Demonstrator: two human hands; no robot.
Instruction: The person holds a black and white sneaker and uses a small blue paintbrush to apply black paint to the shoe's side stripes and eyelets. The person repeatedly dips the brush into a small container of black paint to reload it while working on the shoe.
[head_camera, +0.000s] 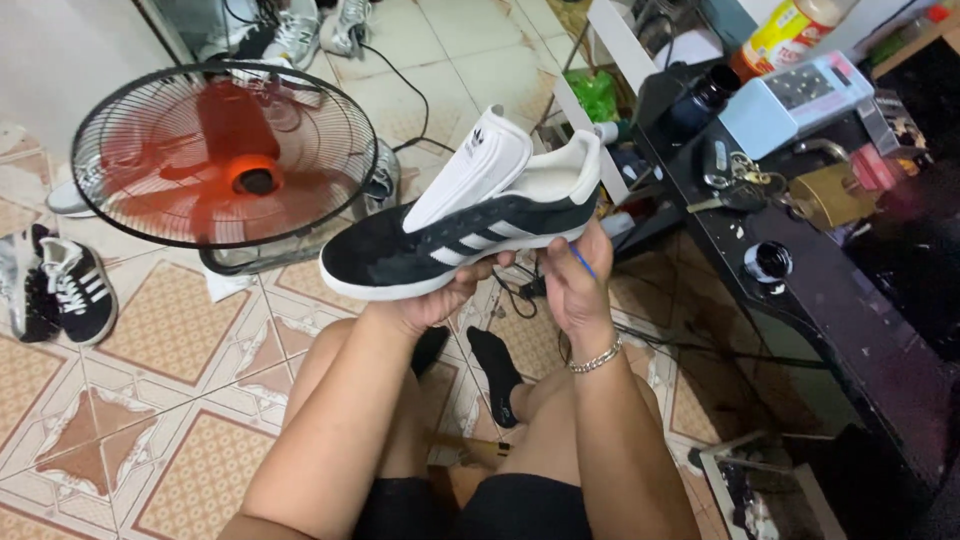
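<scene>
Black suede shoe (455, 240) clasped underneath by left hand (440, 300); right hand (570, 285) pinches blue tool (583, 262)

Black suede sneaker (450, 240), white stripes, white sole, white tongue raised, no laces visible. Held in the air on its side, toe left, heel right. Thin blue tool (582, 260) at heel.

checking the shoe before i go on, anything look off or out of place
The black sneaker has no laces, and its white tongue sticks straight up. The left hand holds its sole; the right hand holds a thin blue tool at the heel.
</scene>
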